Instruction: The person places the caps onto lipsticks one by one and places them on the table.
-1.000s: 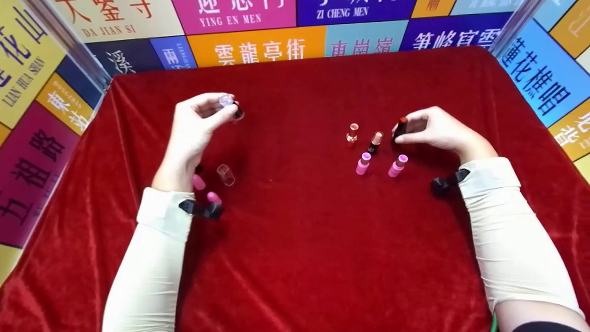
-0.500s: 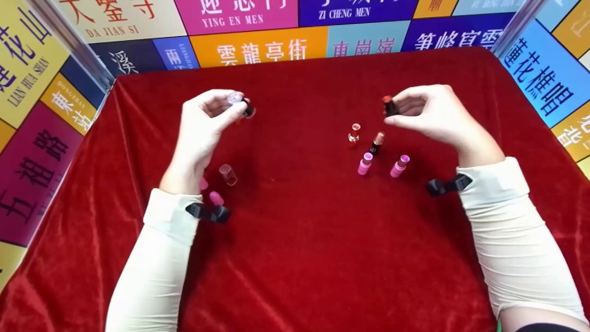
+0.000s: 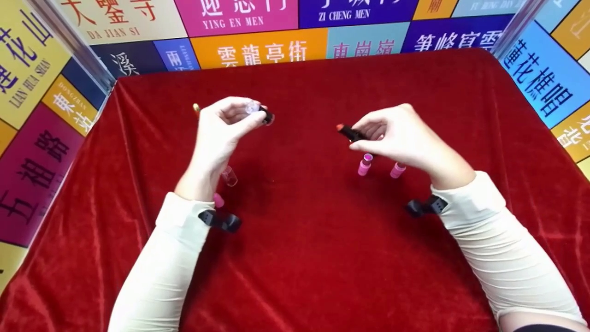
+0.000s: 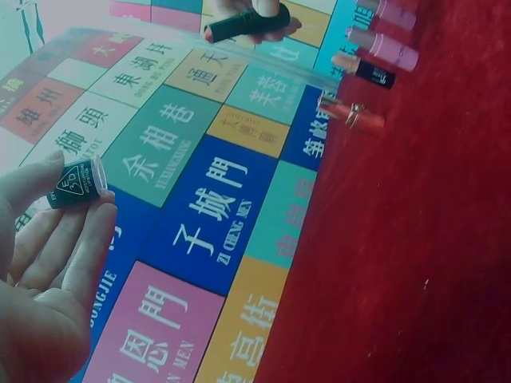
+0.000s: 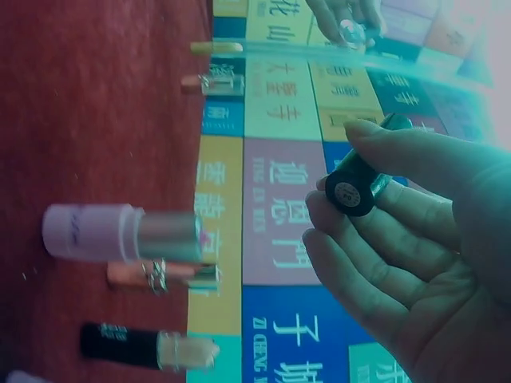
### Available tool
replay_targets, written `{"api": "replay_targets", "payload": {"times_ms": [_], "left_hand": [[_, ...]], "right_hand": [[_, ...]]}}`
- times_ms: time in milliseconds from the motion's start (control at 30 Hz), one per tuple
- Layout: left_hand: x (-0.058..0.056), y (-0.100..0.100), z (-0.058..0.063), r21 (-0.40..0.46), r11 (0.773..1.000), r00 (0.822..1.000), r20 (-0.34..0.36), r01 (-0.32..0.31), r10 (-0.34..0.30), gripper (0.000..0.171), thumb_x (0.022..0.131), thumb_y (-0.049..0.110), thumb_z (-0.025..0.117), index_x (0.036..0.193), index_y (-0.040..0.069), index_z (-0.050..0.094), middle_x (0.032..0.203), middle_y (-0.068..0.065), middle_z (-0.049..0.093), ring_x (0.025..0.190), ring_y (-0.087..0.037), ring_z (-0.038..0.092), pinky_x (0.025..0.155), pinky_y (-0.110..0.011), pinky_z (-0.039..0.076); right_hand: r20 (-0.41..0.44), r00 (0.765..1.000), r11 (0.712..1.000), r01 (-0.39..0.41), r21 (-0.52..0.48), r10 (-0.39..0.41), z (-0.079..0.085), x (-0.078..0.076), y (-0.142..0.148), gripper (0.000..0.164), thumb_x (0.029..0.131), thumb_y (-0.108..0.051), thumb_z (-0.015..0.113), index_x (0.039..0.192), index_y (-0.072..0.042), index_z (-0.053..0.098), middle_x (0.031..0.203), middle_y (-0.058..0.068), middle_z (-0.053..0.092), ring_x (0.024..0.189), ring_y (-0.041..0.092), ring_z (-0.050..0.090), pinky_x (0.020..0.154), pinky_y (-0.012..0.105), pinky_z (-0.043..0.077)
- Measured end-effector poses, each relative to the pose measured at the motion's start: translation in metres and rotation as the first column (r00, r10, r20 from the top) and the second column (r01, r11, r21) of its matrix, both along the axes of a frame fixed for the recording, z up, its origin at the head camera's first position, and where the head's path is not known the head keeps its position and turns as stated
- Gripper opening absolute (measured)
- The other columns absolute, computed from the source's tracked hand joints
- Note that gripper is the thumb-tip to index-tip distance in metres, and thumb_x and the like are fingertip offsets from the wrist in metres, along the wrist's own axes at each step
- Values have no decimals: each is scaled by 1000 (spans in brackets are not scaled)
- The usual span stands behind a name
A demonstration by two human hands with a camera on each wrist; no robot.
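Observation:
In the head view my left hand (image 3: pixel 226 124) holds a lipstick cap (image 3: pixel 266 116), black with a clear end, between thumb and fingers. Its black side with white print faces the left wrist camera. My right hand (image 3: pixel 398 136) pinches an uncapped black lipstick (image 3: pixel 351 133), tilted, its orange-red tip pointing left toward the cap. A gap separates the two pieces, both held above the cloth. Below the right hand stand two uncapped pink lipsticks, one nearer (image 3: pixel 363 168) and one partly covered (image 3: pixel 397 171). The left wrist view shows a red lipstick (image 4: pixel 355 116) and a black nude-tipped one (image 4: pixel 369 72).
A clear cap (image 3: pixel 229 176) and a pink cap (image 3: pixel 218 200) lie beside my left wrist, partly hidden by it. A small gold piece (image 3: pixel 197 107) shows behind that hand. Red velvet cloth (image 3: pixel 295 240) covers the table, with printed panels (image 3: pixel 258 50) standing round it.
My right hand has lifted the black lipstick off the cloth, carried it left and tipped it toward the left hand. The left hand, still holding the cap, has drifted right.

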State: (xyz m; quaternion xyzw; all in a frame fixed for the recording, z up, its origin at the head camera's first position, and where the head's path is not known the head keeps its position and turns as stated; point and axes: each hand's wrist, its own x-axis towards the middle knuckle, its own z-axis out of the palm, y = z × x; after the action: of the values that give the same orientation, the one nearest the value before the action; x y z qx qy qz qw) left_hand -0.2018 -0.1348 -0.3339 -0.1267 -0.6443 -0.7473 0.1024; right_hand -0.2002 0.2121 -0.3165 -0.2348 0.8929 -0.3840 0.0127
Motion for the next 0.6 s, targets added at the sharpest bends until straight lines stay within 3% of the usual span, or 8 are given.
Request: {"api": "replay_targets", "payload": {"times_ms": [133, 267, 333, 500, 600], "left_hand": [[2, 5, -1, -22, 1000, 1000, -5, 13, -13, 17, 86, -5, 85, 100, 3, 81, 90, -4, 77, 84, -17, 72, 83, -31, 62], [6, 11, -1, -59, 998, 1000, -6, 27, -27, 16, 86, -2, 86, 100, 3, 82, 87, -3, 76, 81, -16, 71, 81, -30, 60], [9, 14, 0, -78, 996, 999, -8, 33, -33, 16, 86, -1, 86, 101, 4, 81, 88, -4, 76, 82, -17, 71, 81, -30, 60], [15, 25, 0, -103, 993, 998, -10, 65, -66, 18, 86, 1, 87, 104, 4, 81, 92, -6, 78, 85, -20, 72, 82, -31, 60], [20, 33, -3, -108, 990, 996, -10, 92, -94, 20, 87, 2, 87, 106, 4, 81, 95, -8, 79, 88, -22, 73, 83, -32, 61]], "right_hand": [[-19, 999, 999, -36, 28, 36, -3, 3, -7, 22, 87, -19, 91, 106, -10, 83, 92, 4, 81, 75, 12, 75, 67, 16, 56], [11, 999, 998, -48, 40, 47, -3, 8, -14, 22, 90, -22, 89, 109, -13, 82, 92, 3, 81, 64, 14, 76, 45, 25, 54], [16, 998, 998, -54, 24, 54, -4, 10, -16, 22, 90, -22, 88, 110, -14, 82, 92, 3, 80, 58, 14, 75, 42, 27, 52], [-76, 993, 995, -95, -5, 94, -9, 12, -23, 22, 88, -14, 90, 108, -11, 83, 91, 2, 79, 65, 12, 74, 60, 17, 55], [-119, 985, 993, -122, -3, 121, -12, 14, -29, 23, 86, -13, 91, 107, -11, 83, 90, 1, 79, 70, 13, 72, 58, 18, 55]]}}
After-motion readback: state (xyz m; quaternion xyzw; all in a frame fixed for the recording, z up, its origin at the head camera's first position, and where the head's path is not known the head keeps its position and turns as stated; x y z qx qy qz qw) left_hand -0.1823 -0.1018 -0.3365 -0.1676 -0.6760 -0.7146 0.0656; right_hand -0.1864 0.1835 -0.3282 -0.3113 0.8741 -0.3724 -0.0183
